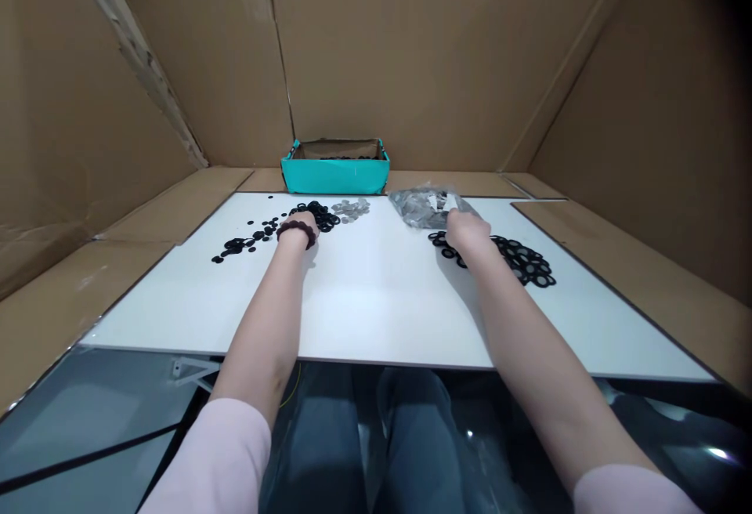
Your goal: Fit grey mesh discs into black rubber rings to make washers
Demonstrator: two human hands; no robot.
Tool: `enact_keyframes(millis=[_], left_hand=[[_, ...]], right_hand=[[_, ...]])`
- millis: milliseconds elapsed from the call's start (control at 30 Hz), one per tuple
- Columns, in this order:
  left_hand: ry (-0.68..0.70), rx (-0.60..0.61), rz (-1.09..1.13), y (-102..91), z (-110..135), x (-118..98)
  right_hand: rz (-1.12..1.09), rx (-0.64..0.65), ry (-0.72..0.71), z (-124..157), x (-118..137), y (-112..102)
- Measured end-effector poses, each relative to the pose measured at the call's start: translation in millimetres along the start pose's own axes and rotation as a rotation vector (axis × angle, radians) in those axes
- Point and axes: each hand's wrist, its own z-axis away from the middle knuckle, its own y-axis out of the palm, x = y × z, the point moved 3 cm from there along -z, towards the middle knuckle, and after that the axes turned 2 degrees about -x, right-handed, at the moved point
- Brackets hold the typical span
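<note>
My left hand reaches to the left part of the table, at a pile of black rings. Its fingers are hidden by the back of the hand, and a dark braided band circles the wrist. Small black discs are scattered to the left of it, and clear discs lie to the right of the pile. My right hand is closed at the near right edge of a clear plastic bag with grey contents and a white label. Larger black rings with pale centres lie beneath and right of that wrist.
A turquoise box with dark small parts inside stands at the back edge of the white table. Cardboard walls enclose the back and both sides. My legs are below the front edge.
</note>
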Motion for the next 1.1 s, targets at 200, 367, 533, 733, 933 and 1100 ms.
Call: enact_keyframes(millis=[200,367,533,733,933,1100], left_hand=[[-0.035,-0.042,0.148,5.8,-12.0,6.6],[-0.154,-0.193,0.272,-0.5,-8.9,7.8],[-0.049,-0.524,0.347,-0.9,3.9,-22.3],[0.115,-0.514,0.242,17.8,1.9,-45.8],[0.136,-0.558,0.14,13.0,1.9,-37.3],[0.145,-0.555,0.095,14.3,3.1,-38.4]], right_hand=[[0.199,-0.015,0.035,14.6,24.3,-19.4],[0.146,-0.089,-0.041,22.0,39.8,-19.1],[0.058,-0.114,-0.283,31.5,62.4,2.0],[0.081,-0.002,-0.497,29.7,99.6,43.8],[0.099,0.079,-0.402,-6.0,122.7,71.2],[0.127,0.141,-0.351,-31.8,136.1,81.8]])
